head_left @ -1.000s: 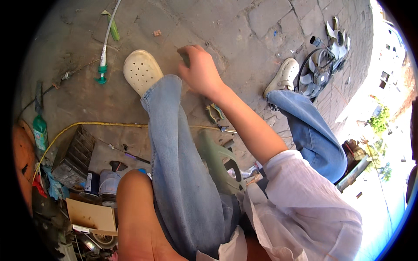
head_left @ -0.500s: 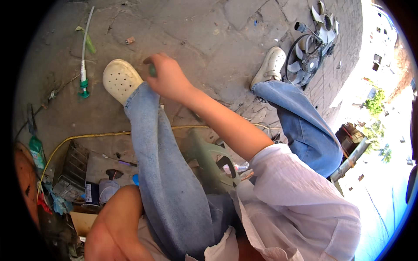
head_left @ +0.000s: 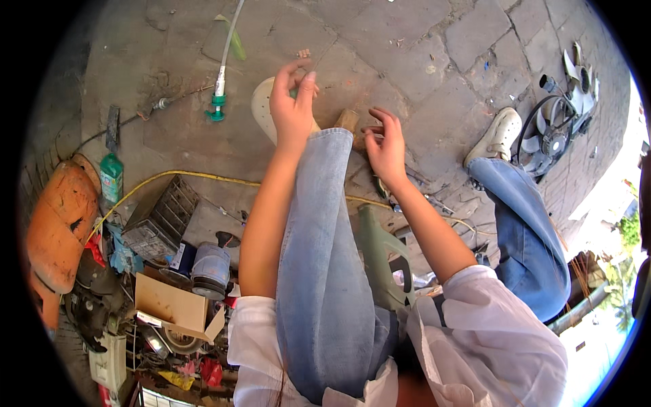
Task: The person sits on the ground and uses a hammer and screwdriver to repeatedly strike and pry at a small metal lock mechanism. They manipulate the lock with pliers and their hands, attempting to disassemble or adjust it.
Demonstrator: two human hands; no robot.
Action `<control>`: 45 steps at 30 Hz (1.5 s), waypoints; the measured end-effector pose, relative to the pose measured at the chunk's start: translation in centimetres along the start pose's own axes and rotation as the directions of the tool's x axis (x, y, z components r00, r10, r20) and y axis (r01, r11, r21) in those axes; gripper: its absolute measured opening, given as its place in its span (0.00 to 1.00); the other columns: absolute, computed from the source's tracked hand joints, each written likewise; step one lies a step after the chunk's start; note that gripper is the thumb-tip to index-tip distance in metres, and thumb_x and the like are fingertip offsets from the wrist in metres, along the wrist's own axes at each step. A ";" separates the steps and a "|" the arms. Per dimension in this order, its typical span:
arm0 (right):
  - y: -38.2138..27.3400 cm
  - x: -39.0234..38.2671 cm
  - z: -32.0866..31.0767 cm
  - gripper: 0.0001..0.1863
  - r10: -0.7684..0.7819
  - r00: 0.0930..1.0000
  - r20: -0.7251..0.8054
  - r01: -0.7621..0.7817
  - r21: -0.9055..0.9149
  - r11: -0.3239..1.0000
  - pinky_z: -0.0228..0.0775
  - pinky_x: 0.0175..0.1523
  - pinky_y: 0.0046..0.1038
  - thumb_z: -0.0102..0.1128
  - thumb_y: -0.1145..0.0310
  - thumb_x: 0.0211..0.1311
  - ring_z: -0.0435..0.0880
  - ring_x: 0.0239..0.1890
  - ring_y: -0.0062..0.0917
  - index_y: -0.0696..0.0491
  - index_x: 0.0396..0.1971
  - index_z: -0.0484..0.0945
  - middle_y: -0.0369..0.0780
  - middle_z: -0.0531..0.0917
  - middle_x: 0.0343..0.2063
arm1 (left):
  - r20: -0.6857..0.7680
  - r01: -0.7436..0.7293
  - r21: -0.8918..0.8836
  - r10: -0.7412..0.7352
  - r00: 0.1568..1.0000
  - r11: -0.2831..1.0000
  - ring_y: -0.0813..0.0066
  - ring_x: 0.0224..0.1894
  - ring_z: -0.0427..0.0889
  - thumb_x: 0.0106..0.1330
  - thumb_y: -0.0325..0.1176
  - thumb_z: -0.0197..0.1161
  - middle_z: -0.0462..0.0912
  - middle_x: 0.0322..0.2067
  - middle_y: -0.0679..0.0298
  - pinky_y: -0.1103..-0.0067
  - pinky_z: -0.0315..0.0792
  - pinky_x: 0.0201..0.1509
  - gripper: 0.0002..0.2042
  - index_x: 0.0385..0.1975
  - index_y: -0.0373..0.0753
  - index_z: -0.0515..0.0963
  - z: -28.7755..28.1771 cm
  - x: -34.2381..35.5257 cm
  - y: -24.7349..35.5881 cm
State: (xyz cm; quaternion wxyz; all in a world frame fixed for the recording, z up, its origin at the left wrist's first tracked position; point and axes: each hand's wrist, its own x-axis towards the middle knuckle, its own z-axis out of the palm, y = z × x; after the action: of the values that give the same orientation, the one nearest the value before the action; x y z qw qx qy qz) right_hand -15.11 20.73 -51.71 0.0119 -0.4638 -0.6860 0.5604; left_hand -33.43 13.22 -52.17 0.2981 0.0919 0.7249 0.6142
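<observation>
My left hand [head_left: 291,112] is raised over my cream clog [head_left: 263,112], fingers curled round a small green object [head_left: 295,92], mostly hidden and too small to name. To its right a brown, block-like piece [head_left: 347,119] sticks up beside my jeans cuff. My right hand [head_left: 385,149] hovers near that piece with fingers apart and loosely bent, holding nothing I can see. Beneath it lie pliers [head_left: 380,184], partly covered. My jeans leg [head_left: 312,258] runs between my forearms, next to a green plastic chair [head_left: 375,237].
A fan assembly [head_left: 555,142] lies right; a syringe-like tool with hose [head_left: 219,102] lies ahead. A yellow hose [head_left: 149,178] crosses the paving. Left are a battery-like box [head_left: 161,217], orange panel [head_left: 60,230], green bottle [head_left: 111,178], cardboard box [head_left: 169,302] and canister [head_left: 210,268].
My left hand has risen from near my lap to the clog, where the green object now is in its fingers. My right hand, earlier closed on it, has moved right and opened.
</observation>
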 end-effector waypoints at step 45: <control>8.7 -2.3 -6.2 0.17 -0.068 0.937 0.344 0.248 -0.514 0.821 0.71 0.45 0.38 0.72 0.64 0.46 0.73 0.42 0.41 0.55 0.33 0.76 0.44 0.74 0.33 | -0.344 -0.144 0.366 0.278 0.897 0.919 0.80 0.34 0.80 0.58 0.26 0.72 0.84 0.34 0.64 0.84 0.74 0.38 0.16 0.46 0.35 0.78 0.2 3.9 0.6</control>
State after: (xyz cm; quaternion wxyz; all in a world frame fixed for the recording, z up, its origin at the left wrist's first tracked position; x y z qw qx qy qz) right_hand -5.04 23.45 -55.00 -0.1827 -0.2944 -0.8473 0.4025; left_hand -36.59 15.52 -52.90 0.0588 0.0959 0.8477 0.5185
